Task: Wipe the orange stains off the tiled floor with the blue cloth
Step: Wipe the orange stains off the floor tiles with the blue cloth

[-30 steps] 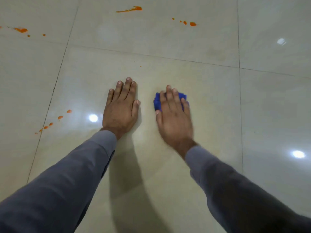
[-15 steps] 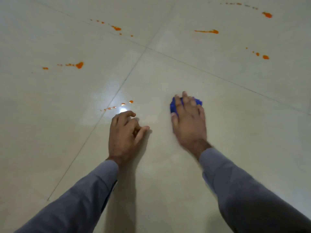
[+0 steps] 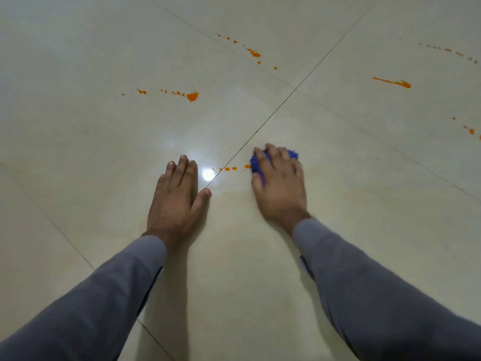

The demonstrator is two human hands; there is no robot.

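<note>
Moved since half a second ago: left hand [image 3: 179, 201], then curled at the knuckles, now flat on the floor with fingers straight and together, thumb out to the side. Right hand [image 3: 279, 186] further left than before, now right beside the short trail of orange drops [image 3: 229, 168] across the grout line [image 3: 260, 127].

Blue cloth [image 3: 256, 165]: bunched small under the right hand, deep blue, nubbly in texture, showing only past the fingertips and along the thumb side. Pressed to the tile by the right hand, fingers bent over the top and thumb tucked against its near edge, gripping it. Left edge of the cloth touching the nearest orange drop of the trail.

Trail itself: a few small round drops in a row, between the two hands, beside a bright reflected light spot [image 3: 208, 174].

Further out, more orange stains: a larger blot with a string of dots [image 3: 192, 96] on the tile beyond the left hand; a diagonal run of specks [image 3: 255, 53] farther back; a thin streak [image 3: 395, 82] far right; a few dots [image 3: 471, 131] at the right edge.

Tiled floor [image 3: 104, 142]: glossy, pale beige, large tiles with thin dark joints.

Grey long sleeves [image 3: 377, 295] on both arms, reaching to the wrists.
</note>
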